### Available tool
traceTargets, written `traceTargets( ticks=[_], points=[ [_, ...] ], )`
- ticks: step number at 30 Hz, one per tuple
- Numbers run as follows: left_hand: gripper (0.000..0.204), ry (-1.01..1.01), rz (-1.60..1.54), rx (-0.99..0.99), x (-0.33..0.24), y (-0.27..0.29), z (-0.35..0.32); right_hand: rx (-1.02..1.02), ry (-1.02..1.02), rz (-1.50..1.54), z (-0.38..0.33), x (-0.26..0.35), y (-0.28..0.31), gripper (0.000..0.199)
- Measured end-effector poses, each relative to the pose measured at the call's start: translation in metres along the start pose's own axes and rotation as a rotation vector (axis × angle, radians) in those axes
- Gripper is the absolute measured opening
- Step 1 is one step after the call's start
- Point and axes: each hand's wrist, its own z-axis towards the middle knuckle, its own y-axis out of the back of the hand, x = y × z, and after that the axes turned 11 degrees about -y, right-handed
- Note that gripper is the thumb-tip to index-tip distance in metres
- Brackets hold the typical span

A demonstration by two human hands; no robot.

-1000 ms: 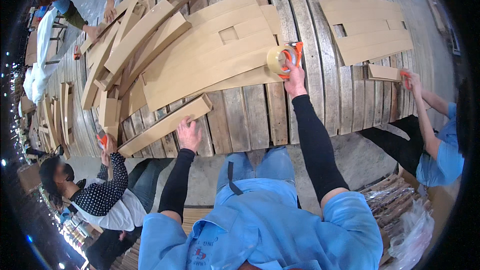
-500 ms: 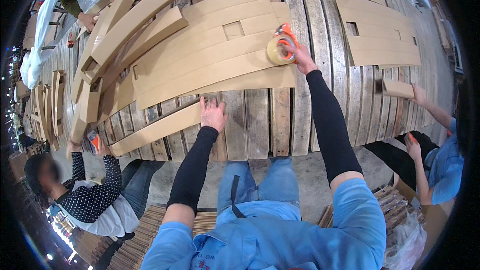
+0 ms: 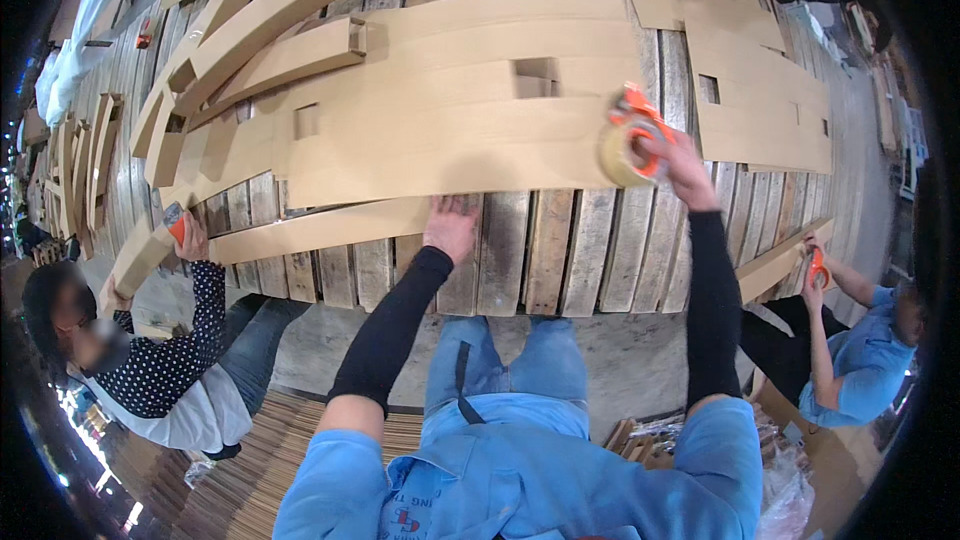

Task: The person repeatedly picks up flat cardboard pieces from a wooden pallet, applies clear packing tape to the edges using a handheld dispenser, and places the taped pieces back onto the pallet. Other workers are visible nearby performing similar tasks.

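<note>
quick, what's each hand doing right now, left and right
Left hand: open, flat on the cardboard strip.
Right hand: closed on the orange tape dispenser.

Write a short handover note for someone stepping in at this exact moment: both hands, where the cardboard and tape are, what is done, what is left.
Left hand: flat, palm down on the long cardboard strip at the near edge of the plank table.
Right hand: grips an orange tape dispenser at the right end of the large flattened cardboard sheet.
Done: cardboard laid out flat; any tape already laid cannot be made out.
Left: probably taping the pieces, though no seam is clearly visible.
</note>
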Motion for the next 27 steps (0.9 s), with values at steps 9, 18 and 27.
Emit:
traceTargets(
  ticks=[9,18,27],
  points=[
    [0.041,-0.142,0.467,-0.519,0.160,-0.021,-0.009,-0.231,-0.287,0.082,-0.289,-0.072,0.135,0.038],
    [0.042,0.203,-0.138,-0.490,0.062,0.047,-0.022,-0.328,-0.622,0.350,-0.465,-0.265,0.162,0.038],
    [0.043,-0.697,-0.131,0.241,-0.244,0.115,-0.110,-0.100,-0.689,0.350,-0.411,-0.357,0.236,0.034]
  ],
)
